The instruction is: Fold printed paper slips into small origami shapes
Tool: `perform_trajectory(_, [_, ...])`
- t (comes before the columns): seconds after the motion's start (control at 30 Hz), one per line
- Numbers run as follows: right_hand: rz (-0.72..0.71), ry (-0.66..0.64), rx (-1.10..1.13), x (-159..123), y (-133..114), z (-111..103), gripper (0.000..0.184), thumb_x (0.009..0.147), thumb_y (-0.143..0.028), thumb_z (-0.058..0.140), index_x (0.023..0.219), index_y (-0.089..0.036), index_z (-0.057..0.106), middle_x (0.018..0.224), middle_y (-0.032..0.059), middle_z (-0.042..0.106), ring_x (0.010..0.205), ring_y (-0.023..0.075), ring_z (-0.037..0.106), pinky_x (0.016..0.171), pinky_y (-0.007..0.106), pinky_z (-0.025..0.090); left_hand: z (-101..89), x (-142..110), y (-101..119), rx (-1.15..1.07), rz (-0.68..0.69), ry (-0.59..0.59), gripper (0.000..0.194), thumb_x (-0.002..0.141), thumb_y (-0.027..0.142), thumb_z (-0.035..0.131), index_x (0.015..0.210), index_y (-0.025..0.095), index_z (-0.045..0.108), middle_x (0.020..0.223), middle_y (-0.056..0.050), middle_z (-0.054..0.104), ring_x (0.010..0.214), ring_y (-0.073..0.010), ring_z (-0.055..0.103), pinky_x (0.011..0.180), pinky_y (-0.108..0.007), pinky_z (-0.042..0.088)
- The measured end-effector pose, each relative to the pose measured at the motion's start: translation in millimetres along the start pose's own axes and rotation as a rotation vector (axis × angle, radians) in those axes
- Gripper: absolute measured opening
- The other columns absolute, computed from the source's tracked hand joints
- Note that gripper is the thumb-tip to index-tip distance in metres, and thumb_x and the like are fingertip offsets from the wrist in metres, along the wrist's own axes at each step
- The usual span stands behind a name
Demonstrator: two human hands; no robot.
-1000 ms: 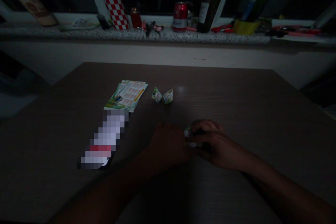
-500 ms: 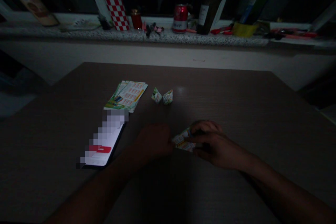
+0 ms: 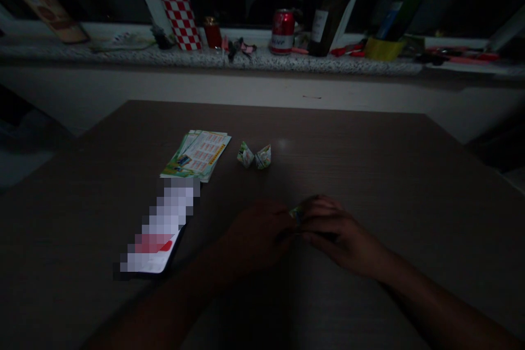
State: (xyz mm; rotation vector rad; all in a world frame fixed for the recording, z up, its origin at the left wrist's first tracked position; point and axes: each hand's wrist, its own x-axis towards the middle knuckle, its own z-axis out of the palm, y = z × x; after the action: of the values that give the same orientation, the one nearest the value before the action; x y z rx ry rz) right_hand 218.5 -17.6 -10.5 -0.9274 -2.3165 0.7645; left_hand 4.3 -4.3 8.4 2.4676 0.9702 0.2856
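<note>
Both my hands meet over a small printed piece of paper [image 3: 296,212] low above the dark table. Only a sliver of it shows between the fingers, so its folds are hidden. My left hand [image 3: 262,232] is closed at the paper's left side. From the right, my right hand [image 3: 338,232] pinches it with thumb and fingertips. Beyond the hands stand two small folded paper pieces [image 3: 254,156], touching or nearly so. To their left lies a stack of printed calendar sheets [image 3: 200,153].
A lit phone [image 3: 158,257], partly blurred out, lies left of my hands on the table [image 3: 369,158]. Along the granite windowsill [image 3: 246,60] behind are a checkered bottle [image 3: 180,16], a red can [image 3: 282,33], a dark bottle [image 3: 322,27] and a green bottle [image 3: 404,5].
My left hand has moved right, up against my right hand. The printed face of the paper, visible before, is now mostly covered by fingers. The view has shifted slightly.
</note>
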Motion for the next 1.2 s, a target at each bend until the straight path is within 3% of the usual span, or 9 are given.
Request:
perform_trajectory(0.27, [-0.146,0.253,0.033,-1.1,-2.0,6.1,0.015,0.083,-0.008,0.062,0.093,-0.020,0.065,0.081,0.0038,0.069,0.079,0.0185,0.063,0.088,0.043,0.045,-2.1,-1.1,4.8,-0.190,-0.020,0.154,0.009,0.086,0.025,0.057,0.085,0.018,0.063,0.081,-0.002,0.064,0.079,-0.0159,0.058,0.077,-0.028,0.042])
perform_trajectory(0.5, [-0.179,0.234,-0.023,-1.1,-17.2,1.2,0.015,0.082,-0.005,0.059,0.089,-0.019,0.061,0.075,0.0024,0.065,0.072,0.0164,0.060,0.087,0.043,0.045,1.2,-2.3,10.6,-0.349,0.078,0.255,0.002,0.079,0.016,0.060,0.081,0.016,0.061,0.081,-0.003,0.063,0.077,-0.0143,0.057,0.073,-0.026,0.043])
perform_trajectory(0.63, [-0.169,0.204,0.004,-1.7,-21.5,0.2,0.016,0.082,-0.006,0.057,0.088,-0.020,0.061,0.073,0.0019,0.064,0.071,0.0166,0.059,0.086,0.043,0.045,0.9,-0.9,10.1,-0.431,0.091,0.202,0.002,0.077,0.015,0.059,0.076,0.016,0.061,0.076,-0.002,0.062,0.074,-0.0136,0.057,0.070,-0.024,0.043])
perform_trajectory(0.8, [-0.037,0.245,0.242,-2.5,-23.3,5.0,0.012,0.085,-0.010,0.057,0.077,-0.019,0.061,0.069,0.0014,0.061,0.068,0.0162,0.058,0.073,0.037,0.046,-3.2,-0.1,8.9,-0.616,0.011,0.095,0.004,0.079,0.015,0.060,0.076,0.015,0.062,0.075,0.000,0.060,0.070,-0.0113,0.055,0.065,-0.022,0.042])
perform_trajectory(0.97, [0.189,0.269,0.484,-6.3,-19.9,9.4,0.014,0.086,-0.023,0.060,0.073,-0.019,0.065,0.068,0.0017,0.061,0.066,0.0161,0.056,0.064,0.031,0.045,-5.0,0.1,6.5,-0.759,-0.084,0.007,0.004,0.079,0.017,0.061,0.076,0.015,0.063,0.073,0.002,0.058,0.068,-0.0107,0.053,0.062,-0.021,0.040])
perform_trajectory(1.07, [0.323,0.346,0.641,-8.5,-17.3,9.3,0.016,0.084,-0.029,0.064,0.072,-0.019,0.067,0.070,0.0020,0.063,0.065,0.0147,0.056,0.059,0.027,0.044,-7.0,0.0,5.7,-0.802,-0.094,-0.010,0.005,0.078,0.018,0.060,0.077,0.015,0.063,0.073,0.001,0.057,0.067,-0.0107,0.051,0.061,-0.021,0.040])
perform_trajectory(1.2, [0.463,0.406,0.855,-8.5,-12.0,7.9,0.020,0.080,-0.034,0.070,0.069,-0.018,0.069,0.058,-0.0005,0.061,0.049,0.0097,0.050,0.046,0.021,0.038,-11.8,-1.0,3.3,-0.871,-0.081,-0.013,0.005,0.077,0.019,0.061,0.076,0.014,0.063,0.072,0.002,0.056,0.066,-0.0100,0.049,0.060,-0.021,0.038])
